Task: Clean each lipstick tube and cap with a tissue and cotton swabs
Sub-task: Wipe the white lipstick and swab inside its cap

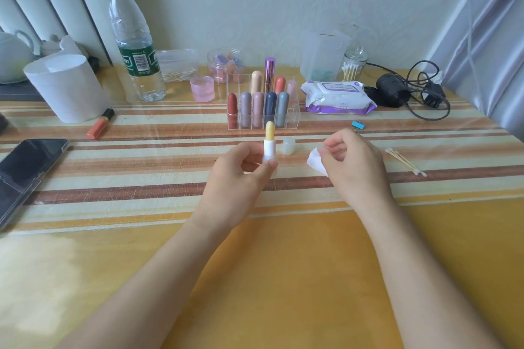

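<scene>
While in L hand (238,176): 1 tube (269,147)

Both bare forearms extend forward; left hand (241,171) grips lipstick tube (269,147) upright, right hand (353,160) pinches tissue (315,162), hands apart.

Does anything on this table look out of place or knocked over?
One thing: an orange tube lies on its side by the white roll, left of the rack where lipsticks stand upright. The loose cap beside the open lipstick in the left hand fits the cleaning.
</scene>
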